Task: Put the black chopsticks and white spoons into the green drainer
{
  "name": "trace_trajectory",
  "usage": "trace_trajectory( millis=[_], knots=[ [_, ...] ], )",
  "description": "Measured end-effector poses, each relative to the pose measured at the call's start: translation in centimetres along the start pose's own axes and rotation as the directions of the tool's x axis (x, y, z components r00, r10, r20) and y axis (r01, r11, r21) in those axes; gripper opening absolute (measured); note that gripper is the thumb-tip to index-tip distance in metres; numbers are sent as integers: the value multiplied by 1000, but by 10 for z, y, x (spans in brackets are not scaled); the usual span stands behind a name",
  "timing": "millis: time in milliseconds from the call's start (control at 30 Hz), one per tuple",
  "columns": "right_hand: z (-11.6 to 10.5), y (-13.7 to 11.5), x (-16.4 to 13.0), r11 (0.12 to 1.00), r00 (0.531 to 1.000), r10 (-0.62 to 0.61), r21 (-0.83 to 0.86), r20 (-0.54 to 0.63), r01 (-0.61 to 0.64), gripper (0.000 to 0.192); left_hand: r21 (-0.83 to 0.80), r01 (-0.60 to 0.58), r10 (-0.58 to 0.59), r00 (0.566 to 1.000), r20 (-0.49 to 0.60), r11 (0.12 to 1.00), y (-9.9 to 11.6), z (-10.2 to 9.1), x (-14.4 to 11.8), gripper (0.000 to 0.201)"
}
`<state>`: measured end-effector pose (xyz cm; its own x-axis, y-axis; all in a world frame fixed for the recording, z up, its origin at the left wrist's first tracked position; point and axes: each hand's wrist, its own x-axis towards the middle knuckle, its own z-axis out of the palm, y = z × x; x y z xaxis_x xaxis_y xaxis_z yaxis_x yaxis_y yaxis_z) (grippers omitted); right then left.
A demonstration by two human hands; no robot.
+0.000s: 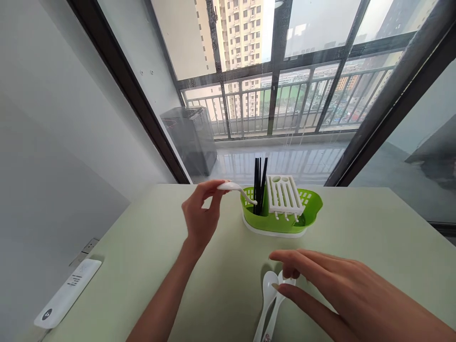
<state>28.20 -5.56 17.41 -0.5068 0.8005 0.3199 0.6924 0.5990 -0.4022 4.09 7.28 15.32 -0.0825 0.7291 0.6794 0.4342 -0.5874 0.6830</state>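
Note:
Pinched by its bowl end, a white spoon (235, 187) is in my left hand (203, 209), its handle pointing right and slightly down toward the black chopsticks (260, 187). Those chopsticks stand upright in the left part of a green utensil holder (258, 221), which has a white slotted rack (285, 194) and small hooks on it. My right hand (331, 285) hovers with thumb and forefinger apart, over two white spoons (270, 287) lying side by side on the table. Its fingers partly cover the bowl of the right-hand spoon; whether they touch it I cannot tell.
The pale green table (142, 266) ends at a glass door with dark frames. A white power strip (69, 294) lies at the left edge, near a wall socket (89, 246). Behind the glass are a balcony and a grey appliance (194, 140).

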Motion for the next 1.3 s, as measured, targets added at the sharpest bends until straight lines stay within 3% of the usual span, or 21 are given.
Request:
trace_trajectory(
  millis=[167, 333, 700, 900, 1167, 1300],
  knots=[
    [-1, 0, -1, 1000, 1000, 10, 1, 17, -10, 26, 92, -76, 56, 978, 200, 993, -35, 16, -5, 15],
    [0, 1, -1, 1000, 1000, 20, 15, 6, -21, 28, 122, -128, 83, 944, 319, 984, -62, 19, -7, 16],
    [0, 0, -3, 1000, 1000, -2, -24, 26, 3, 28, 65, -242, 170, 825, 540, 968, -92, 24, 4, 17],
    [-1, 1, 0, 999, 999, 0, -32, 37, 1, 29, 150, -266, 135, 808, 574, 952, -92, 22, 10, 19],
    [0, 1, -3, 999, 1000, -5, -37, 28, 6, 30, 157, -344, 201, 800, 566, 926, -89, 16, 7, 28],
    [0, 1, -2, 1000, 999, 4, -26, 51, -3, 30, 180, -335, 215, 852, 478, 925, -85, 13, -2, 31]
  ],
)
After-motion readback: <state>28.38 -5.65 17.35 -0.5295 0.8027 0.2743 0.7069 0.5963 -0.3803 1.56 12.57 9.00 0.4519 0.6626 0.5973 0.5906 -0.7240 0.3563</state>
